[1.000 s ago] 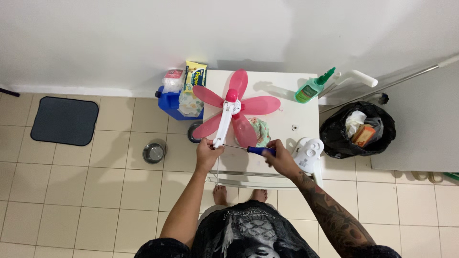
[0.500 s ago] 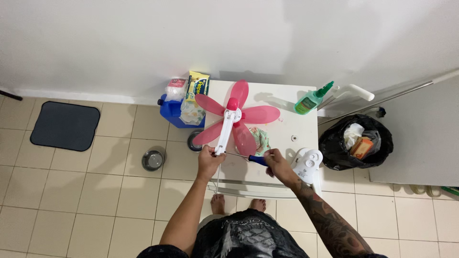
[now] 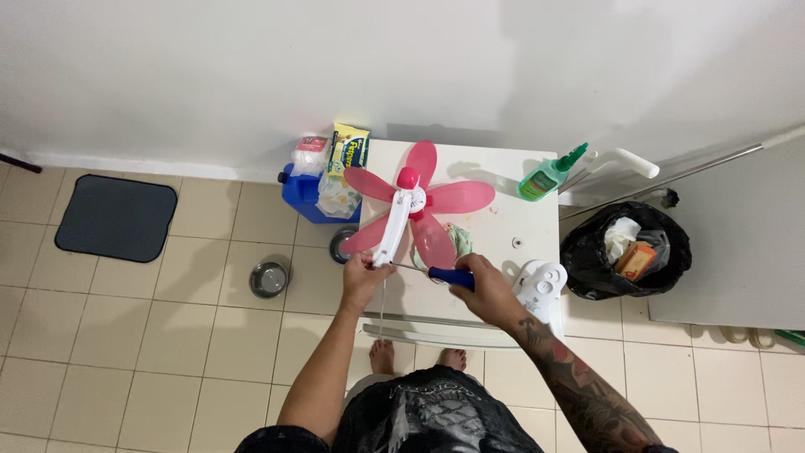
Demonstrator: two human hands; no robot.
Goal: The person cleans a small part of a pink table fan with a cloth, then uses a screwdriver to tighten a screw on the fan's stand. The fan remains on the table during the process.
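A small fan with pink blades (image 3: 453, 197) and a white body (image 3: 398, 225) lies on a white table (image 3: 524, 222). My left hand (image 3: 362, 281) grips the lower end of the white body at the table's front edge. My right hand (image 3: 486, 289) is closed around a screwdriver with a blue handle (image 3: 450, 276). Its thin shaft points left and its tip meets the base of the fan body, right beside my left fingers.
A white fan cover part (image 3: 541, 285) lies by my right wrist. A green bottle (image 3: 547, 176) stands at the table's back right, with a small screw (image 3: 517, 242) nearby. A black rubbish bag (image 3: 625, 249) sits to the right, a blue container (image 3: 309, 191), metal bowl (image 3: 268, 278) and dark mat (image 3: 116, 217) to the left.
The view has shifted slightly. Both hands hold their grip, with the screwdriver still at the fan's base.
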